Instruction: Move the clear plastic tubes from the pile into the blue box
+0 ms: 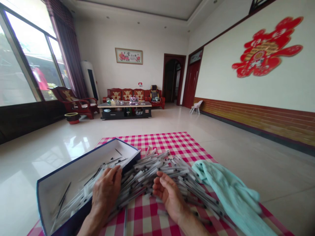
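Note:
A big heap of clear plastic pens (157,170) lies on a red-and-white checked cloth (169,142). My left hand (105,190) rests palm down at the edge of a shallow white box with a dark blue rim (59,188), its fingers stretched over pens there. My right hand (168,193) lies at the near side of the heap, palm turned up and inward, fingers curled loosely against the pens. Whether it grips any pen is unclear. Several pens and thin dark refills lie inside the box.
A light teal towel (228,190) lies crumpled on the cloth to the right of the heap. Beyond the cloth is shiny tiled floor (152,124), with a coffee table (124,109) and red sofas far off by the back wall.

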Tool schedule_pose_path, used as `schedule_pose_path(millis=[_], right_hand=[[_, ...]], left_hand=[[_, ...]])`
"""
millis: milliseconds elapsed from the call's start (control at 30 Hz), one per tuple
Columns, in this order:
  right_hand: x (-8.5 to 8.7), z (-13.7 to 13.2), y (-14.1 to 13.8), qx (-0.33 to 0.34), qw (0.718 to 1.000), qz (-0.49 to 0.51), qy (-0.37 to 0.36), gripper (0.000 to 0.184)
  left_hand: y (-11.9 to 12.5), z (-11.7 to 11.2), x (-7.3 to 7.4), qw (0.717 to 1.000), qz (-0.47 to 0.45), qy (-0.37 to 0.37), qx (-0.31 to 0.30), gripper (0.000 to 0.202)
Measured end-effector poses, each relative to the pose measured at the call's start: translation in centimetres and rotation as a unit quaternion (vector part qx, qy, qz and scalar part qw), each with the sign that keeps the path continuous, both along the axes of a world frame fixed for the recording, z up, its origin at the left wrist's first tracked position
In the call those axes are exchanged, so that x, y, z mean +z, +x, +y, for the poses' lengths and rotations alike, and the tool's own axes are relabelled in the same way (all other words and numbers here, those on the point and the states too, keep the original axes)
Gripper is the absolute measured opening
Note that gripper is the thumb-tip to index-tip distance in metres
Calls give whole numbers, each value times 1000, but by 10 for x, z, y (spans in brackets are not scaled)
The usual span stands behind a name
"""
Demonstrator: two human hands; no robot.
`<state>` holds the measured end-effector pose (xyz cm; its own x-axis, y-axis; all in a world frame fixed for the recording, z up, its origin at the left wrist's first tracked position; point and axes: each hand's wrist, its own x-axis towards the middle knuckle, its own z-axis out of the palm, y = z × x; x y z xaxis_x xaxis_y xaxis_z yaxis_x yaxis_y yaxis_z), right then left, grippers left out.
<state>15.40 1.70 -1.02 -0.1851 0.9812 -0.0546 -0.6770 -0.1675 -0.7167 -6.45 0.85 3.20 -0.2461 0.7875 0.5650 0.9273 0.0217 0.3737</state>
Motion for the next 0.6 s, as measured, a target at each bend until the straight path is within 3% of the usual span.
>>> schedule_pose_path(millis=[100, 233, 333, 467, 533, 600], right_hand=[[3, 1, 1, -7, 1000, -8, 10, 28], [8, 2, 4, -25, 999, -9, 19, 28], [11, 5, 8, -40, 999, -22, 25, 27], [10, 10, 15, -76, 984, -152, 60, 22], [9, 11, 19, -110, 936, -302, 144, 16], [8, 10, 21, -140, 836, -461, 262, 11]], left_hand=[[-14, 0, 7, 994, 18, -59, 92, 28], [-28, 1, 11, 983, 17, -101, 149, 36], [-28, 2, 10, 989, 34, -43, 136, 41], [-11, 3, -1, 996, 58, 51, 32, 33], [3, 3, -10, 995, 58, 65, -43, 28], [20, 2, -21, 990, 65, 62, -109, 25]])
